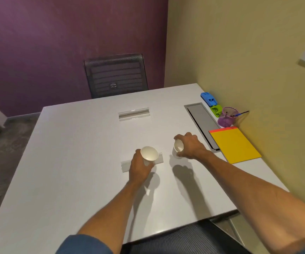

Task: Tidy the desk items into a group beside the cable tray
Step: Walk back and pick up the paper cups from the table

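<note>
My left hand (139, 168) grips a white paper cup (149, 154) from below, held tilted above the white desk (71, 162) near its middle. A second white paper cup (177, 147) is in my right hand (190, 145), which wraps it from the right and tilts its mouth to the left. The grey cable tray (202, 121) is sunk into the desk just right of my right hand. Beside it along the wall lie a yellow notepad (235, 145), a purple mesh pen cup (227, 117), a green item (216, 110) and a blue stapler (209, 99).
A clear plastic strip (125, 165) lies on the desk under my left hand, and another clear strip (133, 114) lies farther back. A black mesh chair (116, 76) stands at the far edge. The yellow wall runs along the desk's right side.
</note>
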Available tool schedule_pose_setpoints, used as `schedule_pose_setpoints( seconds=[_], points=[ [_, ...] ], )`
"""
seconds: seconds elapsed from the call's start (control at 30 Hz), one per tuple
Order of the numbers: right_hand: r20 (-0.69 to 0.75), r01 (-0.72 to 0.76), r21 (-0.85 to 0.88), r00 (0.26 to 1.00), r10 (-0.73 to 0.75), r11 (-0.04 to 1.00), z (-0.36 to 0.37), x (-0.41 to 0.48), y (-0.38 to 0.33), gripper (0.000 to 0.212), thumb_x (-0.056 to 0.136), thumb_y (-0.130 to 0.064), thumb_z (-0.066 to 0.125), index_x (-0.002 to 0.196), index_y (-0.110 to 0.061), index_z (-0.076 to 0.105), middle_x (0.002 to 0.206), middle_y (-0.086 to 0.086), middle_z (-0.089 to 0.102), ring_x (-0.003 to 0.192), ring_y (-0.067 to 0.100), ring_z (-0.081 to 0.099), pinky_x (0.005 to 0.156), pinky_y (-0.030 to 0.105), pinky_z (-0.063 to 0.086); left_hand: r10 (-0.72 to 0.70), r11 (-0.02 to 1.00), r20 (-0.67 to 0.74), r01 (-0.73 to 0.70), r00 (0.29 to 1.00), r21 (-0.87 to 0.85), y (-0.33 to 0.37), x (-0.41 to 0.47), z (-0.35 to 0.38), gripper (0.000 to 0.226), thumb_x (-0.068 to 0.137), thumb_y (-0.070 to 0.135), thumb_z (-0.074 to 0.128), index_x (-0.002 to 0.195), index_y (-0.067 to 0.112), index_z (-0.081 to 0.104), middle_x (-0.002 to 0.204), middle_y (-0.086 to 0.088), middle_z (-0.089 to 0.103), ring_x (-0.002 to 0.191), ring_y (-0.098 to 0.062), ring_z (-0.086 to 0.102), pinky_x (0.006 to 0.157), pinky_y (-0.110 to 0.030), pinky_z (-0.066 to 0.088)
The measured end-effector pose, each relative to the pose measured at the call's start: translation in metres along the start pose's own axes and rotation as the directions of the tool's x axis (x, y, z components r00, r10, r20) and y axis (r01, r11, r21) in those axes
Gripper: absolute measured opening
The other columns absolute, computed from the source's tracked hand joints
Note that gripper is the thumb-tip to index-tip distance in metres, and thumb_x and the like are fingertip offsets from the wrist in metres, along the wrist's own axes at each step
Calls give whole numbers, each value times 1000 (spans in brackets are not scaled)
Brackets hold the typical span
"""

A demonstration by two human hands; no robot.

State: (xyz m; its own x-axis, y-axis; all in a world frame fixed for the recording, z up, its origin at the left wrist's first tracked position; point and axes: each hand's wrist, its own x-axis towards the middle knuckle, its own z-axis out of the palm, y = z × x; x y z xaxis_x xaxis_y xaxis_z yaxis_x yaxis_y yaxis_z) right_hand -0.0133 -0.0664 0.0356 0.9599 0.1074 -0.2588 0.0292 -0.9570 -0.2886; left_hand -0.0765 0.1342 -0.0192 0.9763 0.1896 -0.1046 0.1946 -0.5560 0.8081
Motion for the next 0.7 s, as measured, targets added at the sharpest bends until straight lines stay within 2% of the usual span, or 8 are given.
schedule_pose_setpoints(
  seconds=[0.13, 0.33, 0.53, 0.7],
  points=[
    [25, 0, -53, 1000, 1, 999, 31, 7, 25, 64, 79, -25, 69, 136, -29, 41, 129, 9, 41, 122, 32, 37, 81, 39, 45, -9, 1000, -75, 9, 997, -12, -2, 8, -9, 53, 76, 14, 76, 118, 4, 45, 119, -14, 57, 113, -31, 53, 87, -38, 45],
    [70, -2, -76, 997, 8, 997, 61, 18, 57, 63, 81, -26, 69, 138, -28, 41, 130, 10, 40, 121, 32, 38, 84, 42, 48, -2, 999, -114, 6, 993, 38, -12, 13, -7, 54, 77, 13, 75, 120, 6, 44, 121, -11, 55, 114, -31, 51, 89, -42, 46],
    [131, 4, -71, 991, 5, 997, 74, 28, 73, 62, 83, -23, 67, 139, -27, 41, 132, 10, 39, 124, 32, 36, 89, 44, 47, -41, 998, -133, 46, 990, 33, -25, 10, 1, 54, 77, 18, 76, 120, 9, 44, 120, -8, 56, 112, -29, 52, 85, -38, 45],
    [153, 11, -61, 988, -1, 998, 76, 33, 75, 65, 84, -24, 67, 142, -28, 38, 134, 10, 37, 125, 32, 35, 91, 43, 47, -72, 996, -134, 79, 988, 44, -33, 3, 7, 53, 76, 11, 74, 120, 8, 45, 119, -7, 56, 115, -29, 51, 87, -38, 45]
  ],
)
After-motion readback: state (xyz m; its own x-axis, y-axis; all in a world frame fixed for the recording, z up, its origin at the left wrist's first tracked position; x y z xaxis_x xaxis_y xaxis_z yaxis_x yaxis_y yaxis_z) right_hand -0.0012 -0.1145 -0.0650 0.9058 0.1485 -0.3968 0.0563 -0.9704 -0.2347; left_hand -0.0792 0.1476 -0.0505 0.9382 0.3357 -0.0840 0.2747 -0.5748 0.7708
